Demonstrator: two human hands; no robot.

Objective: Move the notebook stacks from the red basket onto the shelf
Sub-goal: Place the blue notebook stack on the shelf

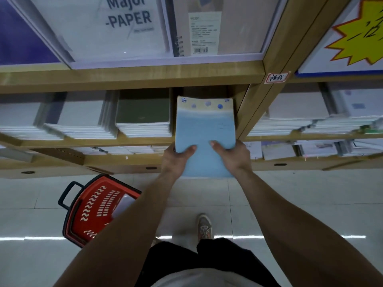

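Note:
A light blue notebook stack (204, 129) with a beige band of blue dots at its far end is held level in front of me. My left hand (176, 158) grips its near left corner and my right hand (232, 156) grips its near right corner, thumbs on top. Its far end reaches into the open slot of the wooden shelf (132, 75), just right of a dark green notebook stack (143, 112). The red basket (95, 208) stands on the floor at lower left, partly hidden by my left forearm; something pale lies in it.
White notebook stacks (78, 121) fill the shelf to the left. More stacks (298, 119) lie beyond the upright divider (255, 104) on the right. Large paper pads (116, 27) stand on the shelf above. My shoe (204, 226) rests on the shiny tiled floor.

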